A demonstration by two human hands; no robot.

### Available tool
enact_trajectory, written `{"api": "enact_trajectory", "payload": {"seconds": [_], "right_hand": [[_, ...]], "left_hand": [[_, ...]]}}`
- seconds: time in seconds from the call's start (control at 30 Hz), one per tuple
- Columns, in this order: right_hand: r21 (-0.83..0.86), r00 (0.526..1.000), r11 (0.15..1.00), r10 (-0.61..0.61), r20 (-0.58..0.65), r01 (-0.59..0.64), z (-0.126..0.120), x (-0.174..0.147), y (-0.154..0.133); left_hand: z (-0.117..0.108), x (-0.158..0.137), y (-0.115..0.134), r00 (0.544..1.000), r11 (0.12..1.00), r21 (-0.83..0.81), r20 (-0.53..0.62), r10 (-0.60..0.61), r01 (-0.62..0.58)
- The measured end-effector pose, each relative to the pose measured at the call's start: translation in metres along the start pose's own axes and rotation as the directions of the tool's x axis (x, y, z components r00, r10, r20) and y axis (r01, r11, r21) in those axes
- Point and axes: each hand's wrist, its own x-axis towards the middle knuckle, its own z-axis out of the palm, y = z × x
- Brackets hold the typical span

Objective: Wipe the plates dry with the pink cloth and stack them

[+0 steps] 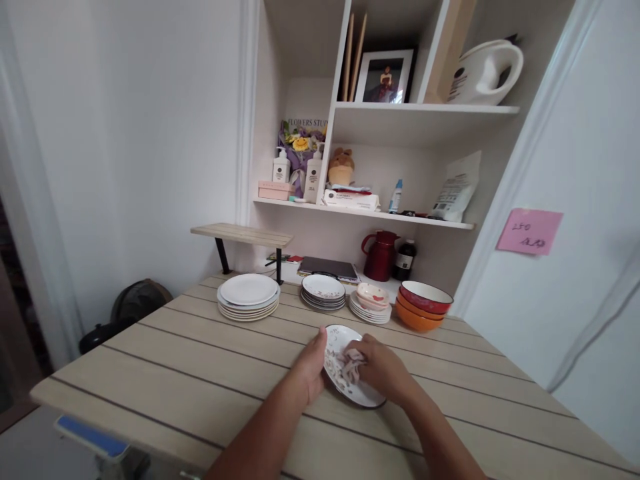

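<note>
Probable step: wiping. Right hand (379, 367): fingers pinch the cloth (353, 362) against the plate (357, 391), over the bench (200, 373). Left hand (311, 368): fingers clasp its rim. Next move likely needs steady support — even strokes.

A pale wood-slat tabletop (200, 373) with dark seams carries, along its far side, a black-legged riser shelf (243, 233) and stacks of white dinner plates (249, 291), dark-rimmed floral plates (323, 287), small white saucers (356, 309) and red-and-orange bowls (424, 308).
</note>
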Motion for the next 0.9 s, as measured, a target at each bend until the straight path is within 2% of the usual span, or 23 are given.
{"api": "enact_trajectory", "payload": {"seconds": [0.07,0.17,0.27,0.33,0.4,0.53,0.6,0.7,0.8,0.9], "right_hand": [[0.058,0.998,0.997,-0.052,-0.035,0.054,0.006,0.005,-0.012],[0.051,0.986,0.998,-0.038,-0.159,0.047,0.013,0.016,-0.020],[0.016,0.960,0.998,0.068,-0.272,-0.067,0.012,0.024,-0.014],[-0.014,0.943,0.988,0.143,-0.301,-0.154,0.007,0.026,-0.006],[-0.051,0.943,0.977,0.185,-0.276,-0.207,0.000,0.023,0.003],[-0.149,0.965,0.956,0.236,-0.111,-0.251,-0.015,0.006,0.016],[-0.172,0.977,0.962,0.215,-0.013,-0.214,-0.020,-0.006,0.018],[-0.180,0.987,0.979,0.115,0.113,-0.093,-0.021,-0.018,0.010],[-0.203,0.993,0.979,0.002,0.119,0.023,-0.014,-0.019,-0.010],[-0.073,0.994,0.992,-0.100,0.036,0.103,-0.004,-0.010,-0.027]], "left_hand": [[0.001,0.000,0.000,1.000,1.000,0.005,0.003,0.005,-0.005],[0.001,-0.001,0.000,0.999,0.999,0.016,-0.003,0.037,-0.037],[0.001,-0.001,-0.001,0.998,0.997,0.026,-0.008,0.068,-0.067],[0.000,0.000,-0.001,0.998,0.997,0.032,-0.010,0.069,-0.068],[-0.001,0.000,-0.002,0.998,0.997,0.035,-0.016,0.067,-0.066],[-0.003,-0.001,-0.003,0.997,0.997,0.040,-0.031,0.066,-0.064],[-0.003,-0.001,-0.003,0.998,0.997,0.040,-0.034,0.061,-0.059],[-0.003,-0.002,-0.002,0.998,0.999,0.035,-0.035,0.042,-0.041],[-0.002,-0.003,0.000,1.000,1.000,0.025,-0.017,0.017,-0.017],[0.000,-0.003,0.002,1.000,1.000,0.020,0.000,-0.003,0.003]]}}
